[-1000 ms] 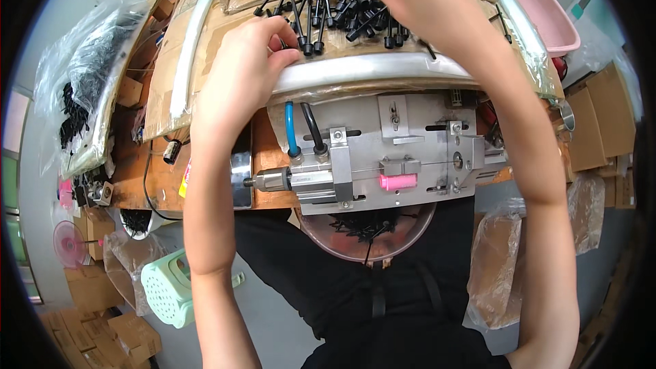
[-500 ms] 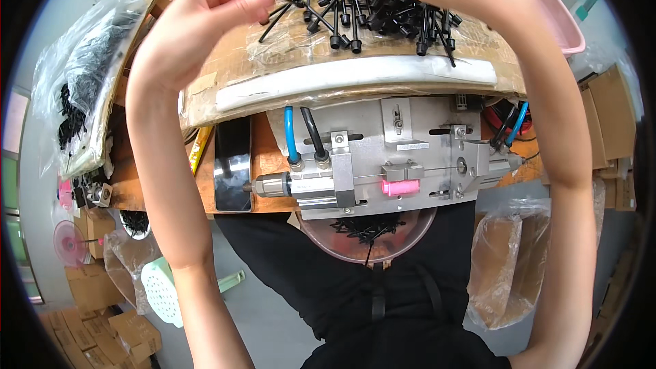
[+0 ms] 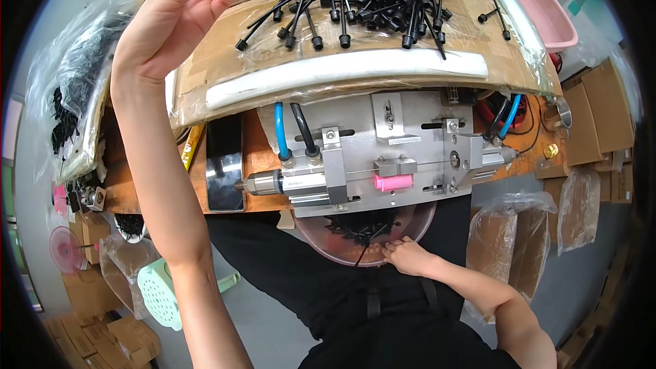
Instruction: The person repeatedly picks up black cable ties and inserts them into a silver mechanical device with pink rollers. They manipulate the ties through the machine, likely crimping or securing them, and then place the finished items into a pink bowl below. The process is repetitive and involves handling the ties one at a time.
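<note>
My left hand (image 3: 171,27) is raised at the far left of the cardboard surface, its palm bare and its fingers loosely bent and apart. Right of it lies a heap of black plastic parts (image 3: 383,0), thin stems with a wider knob at one end. Down at my lap, my right hand (image 3: 404,255) grips the near right rim of a translucent pinkish basin (image 3: 321,249). More black parts (image 3: 362,227) lie inside that basin. Between heap and basin stands a metal fixture (image 3: 424,116) with a pink block (image 3: 394,182) at its front; neither hand touches it.
A white foam strip (image 3: 342,74) edges the cardboard. Blue tubing (image 3: 281,130) and black tubing (image 3: 304,130) rise from the fixture's left cylinder. A dark phone-like slab (image 3: 225,171) lies left of it. At the far right is a pink tub (image 3: 540,7); a green stool (image 3: 160,294) stands lower left.
My right hand has come down from the heap to the basin's rim. My left hand has moved up and left, away from the parts. The view has shifted slightly.
</note>
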Action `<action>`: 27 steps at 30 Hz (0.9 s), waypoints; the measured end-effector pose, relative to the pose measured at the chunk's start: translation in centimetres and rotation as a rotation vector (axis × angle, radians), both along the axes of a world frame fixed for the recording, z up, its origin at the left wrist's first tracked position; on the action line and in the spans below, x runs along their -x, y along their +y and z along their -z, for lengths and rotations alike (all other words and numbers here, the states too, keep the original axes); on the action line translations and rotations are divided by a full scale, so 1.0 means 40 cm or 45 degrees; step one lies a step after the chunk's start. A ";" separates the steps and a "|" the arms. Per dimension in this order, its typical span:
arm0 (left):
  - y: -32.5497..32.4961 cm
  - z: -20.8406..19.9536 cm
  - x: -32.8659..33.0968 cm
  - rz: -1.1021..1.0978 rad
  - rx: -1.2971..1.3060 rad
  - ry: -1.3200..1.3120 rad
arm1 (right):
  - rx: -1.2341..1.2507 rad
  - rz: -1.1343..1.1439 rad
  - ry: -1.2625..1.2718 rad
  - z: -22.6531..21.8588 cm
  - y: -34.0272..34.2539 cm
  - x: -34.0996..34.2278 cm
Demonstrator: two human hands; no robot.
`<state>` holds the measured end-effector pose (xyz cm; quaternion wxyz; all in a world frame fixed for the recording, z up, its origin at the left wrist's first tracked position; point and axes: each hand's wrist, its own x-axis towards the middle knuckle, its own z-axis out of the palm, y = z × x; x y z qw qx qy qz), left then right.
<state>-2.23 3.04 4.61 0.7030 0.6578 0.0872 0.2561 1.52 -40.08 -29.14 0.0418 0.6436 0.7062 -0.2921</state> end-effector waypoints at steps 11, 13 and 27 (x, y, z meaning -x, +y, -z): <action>0.067 0.056 0.080 0.025 -0.007 -0.099 | -0.771 -0.384 0.695 -0.680 0.394 -0.229; 0.059 0.053 0.090 -0.031 0.016 -0.133 | -1.436 -0.305 -0.023 -0.780 0.550 -0.283; -0.057 0.106 0.046 -0.108 -0.068 -0.189 | -1.332 0.190 0.106 -0.951 0.698 -0.438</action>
